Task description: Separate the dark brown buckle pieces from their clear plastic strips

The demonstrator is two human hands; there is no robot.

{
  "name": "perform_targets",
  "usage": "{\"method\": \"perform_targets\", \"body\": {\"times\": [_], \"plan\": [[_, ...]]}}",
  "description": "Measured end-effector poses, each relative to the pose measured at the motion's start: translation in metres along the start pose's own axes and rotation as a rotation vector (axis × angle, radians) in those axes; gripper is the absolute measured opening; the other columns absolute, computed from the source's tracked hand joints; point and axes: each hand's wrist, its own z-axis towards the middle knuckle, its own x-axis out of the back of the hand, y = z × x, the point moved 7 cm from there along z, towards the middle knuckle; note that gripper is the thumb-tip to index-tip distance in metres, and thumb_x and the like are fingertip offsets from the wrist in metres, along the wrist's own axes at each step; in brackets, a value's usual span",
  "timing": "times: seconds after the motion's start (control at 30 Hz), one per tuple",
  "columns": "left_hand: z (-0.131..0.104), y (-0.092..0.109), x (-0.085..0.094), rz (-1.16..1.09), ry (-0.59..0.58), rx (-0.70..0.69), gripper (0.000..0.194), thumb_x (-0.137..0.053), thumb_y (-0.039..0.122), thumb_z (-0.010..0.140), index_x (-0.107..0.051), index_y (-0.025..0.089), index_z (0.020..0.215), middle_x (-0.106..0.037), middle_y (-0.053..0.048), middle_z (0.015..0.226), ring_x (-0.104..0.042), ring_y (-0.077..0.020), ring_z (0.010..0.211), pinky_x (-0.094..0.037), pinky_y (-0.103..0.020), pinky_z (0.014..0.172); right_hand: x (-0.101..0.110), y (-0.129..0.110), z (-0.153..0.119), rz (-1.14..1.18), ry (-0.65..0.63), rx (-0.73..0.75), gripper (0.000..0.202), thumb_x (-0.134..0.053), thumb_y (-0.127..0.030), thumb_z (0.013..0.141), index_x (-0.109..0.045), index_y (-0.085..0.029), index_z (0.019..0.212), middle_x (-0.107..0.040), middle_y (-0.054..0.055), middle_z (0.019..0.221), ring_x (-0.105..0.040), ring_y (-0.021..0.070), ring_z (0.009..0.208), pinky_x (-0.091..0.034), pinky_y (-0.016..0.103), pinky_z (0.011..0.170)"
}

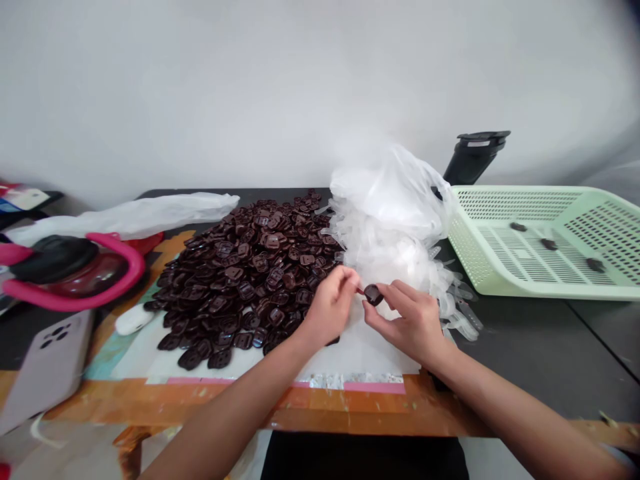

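Note:
Between the thumb and fingers of my right hand (407, 317) is a small dark brown plastic piece (373, 294), rounded in outline. My left hand (336, 300) is closed in a pinch just left of that piece. A thin reddish sliver shows at its fingertips, touching or almost touching the piece; what it is I cannot make out. Left of my hands rises a big heap of similar brown pieces (260, 260), several with slots in them. Behind and right of my hands lies a pile of clear plastic strips (385, 250), partly under a white plastic bag (390, 190).
At right, a pale green basket (500, 283) holds 3 brown pieces (549, 244). A black lidded container (475, 159) leans behind it. On the left lie a phone (50, 367), a white earbud case (134, 320) and a dark object with a pink handle (135, 263). White sheeting covers the table's middle.

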Motion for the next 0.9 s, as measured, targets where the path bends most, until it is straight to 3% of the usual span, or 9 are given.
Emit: {"method": "perform_targets", "body": {"times": [0.1, 0.23, 0.3, 0.37, 0.43, 0.47, 0.6, 0.73, 0.9], "plan": [[0.005, -0.004, 0.010, -0.072, 0.081, 0.027, 0.024, -0.051, 0.040, 0.088, -0.054, 0.017, 0.080, -0.055, -0.002, 0.075, -0.053, -0.0146, 0.073, -0.044, -0.027, 0.071, 0.002, -0.003, 0.000, -0.017, -0.014, -0.022, 0.015, -0.058, -0.031, 0.081, -0.067, -0.019, 0.081, -0.047, 0.000, 0.056, -0.040, 0.0102, 0.048, -0.032, 0.024, 0.047], [0.012, 0.001, 0.013, 0.006, -0.015, 0.015, 0.026, -0.051, 0.040, 0.088, -0.055, 0.017, 0.076, -0.053, 0.000, 0.070, -0.049, -0.0130, 0.067, -0.040, -0.025, 0.066, 0.012, 0.007, 0.005, 0.208, -0.006, -0.113, 0.014, -0.060, -0.034, 0.081, -0.067, -0.023, 0.085, -0.045, 0.000, 0.056, -0.040, 0.0123, 0.049, -0.034, 0.027, 0.048], [0.014, 0.009, 0.019, 0.142, -0.038, -0.038, 0.025, -0.050, 0.037, 0.089, -0.056, 0.017, 0.076, -0.052, 0.000, 0.068, -0.046, -0.0122, 0.063, -0.037, -0.024, 0.061, 0.028, 0.025, 0.011, 0.471, 0.132, -0.226, 0.022, -0.057, -0.042, 0.084, -0.068, -0.025, 0.093, -0.050, 0.002, 0.063, -0.042, 0.0147, 0.051, -0.037, 0.029, 0.049], [0.014, 0.019, 0.024, 0.334, -0.041, -0.120, 0.020, -0.053, 0.033, 0.087, -0.058, 0.017, 0.075, -0.053, 0.000, 0.069, -0.045, -0.0118, 0.061, -0.035, -0.024, 0.058, 0.042, 0.046, 0.014, 0.743, 0.311, -0.346, 0.041, -0.040, -0.054, 0.089, -0.065, -0.026, 0.105, -0.055, 0.006, 0.080, -0.045, 0.0148, 0.055, -0.038, 0.030, 0.049], [0.011, 0.024, 0.021, 0.551, -0.131, -0.197, 0.013, -0.058, 0.029, 0.084, -0.061, 0.018, 0.077, -0.057, -0.001, 0.075, -0.048, -0.0126, 0.063, -0.036, -0.025, 0.060, 0.045, 0.058, 0.018, 0.896, 0.351, -0.407, 0.053, -0.026, -0.059, 0.091, -0.062, -0.028, 0.115, -0.054, 0.007, 0.096, -0.045, 0.0135, 0.056, -0.037, 0.028, 0.046], [0.008, 0.022, 0.016, 0.658, -0.204, -0.227, 0.009, -0.061, 0.027, 0.082, -0.062, 0.018, 0.078, -0.059, -0.002, 0.079, -0.051, -0.0138, 0.067, -0.038, -0.026, 0.062, 0.046, 0.061, 0.020, 0.892, 0.340, -0.415, 0.049, -0.031, -0.056, 0.091, -0.062, -0.028, 0.116, -0.054, 0.007, 0.099, -0.044, 0.0126, 0.056, -0.035, 0.027, 0.045], [-0.001, 0.007, -0.001, 0.988, -0.382, -0.302, 0.009, -0.065, 0.023, 0.078, -0.062, 0.019, 0.085, -0.061, -0.005, 0.088, -0.056, -0.0217, 0.085, -0.042, -0.031, 0.074, 0.048, 0.057, 0.025, 0.580, 0.185, -0.355, 0.026, -0.054, -0.039, 0.088, -0.068, -0.026, 0.105, -0.058, 0.005, 0.088, -0.043, 0.0118, 0.055, -0.036, 0.028, 0.048], [-0.002, -0.001, -0.008, 1.078, -0.395, -0.313, 0.009, -0.059, 0.017, 0.080, -0.061, 0.019, 0.089, -0.060, -0.007, 0.089, -0.057, -0.0227, 0.086, -0.044, -0.032, 0.074, 0.044, 0.045, 0.029, 0.144, -0.067, -0.160, 0.018, -0.057, -0.031, 0.087, -0.070, -0.023, 0.097, -0.061, 0.004, 0.082, -0.048, 0.0132, 0.059, -0.038, 0.029, 0.054], [-0.001, -0.001, -0.007, 1.180, -0.371, -0.314, 0.010, -0.053, 0.014, 0.081, -0.060, 0.018, 0.087, -0.058, -0.007, 0.082, -0.057, -0.0220, 0.079, -0.045, -0.031, 0.069, 0.019, 0.023, 0.025, -0.367, -0.218, 0.173, 0.014, -0.057, -0.022, 0.086, -0.068, -0.021, 0.095, -0.064, 0.007, 0.089, -0.054, 0.0202, 0.080, -0.033, 0.028, 0.053]]}}
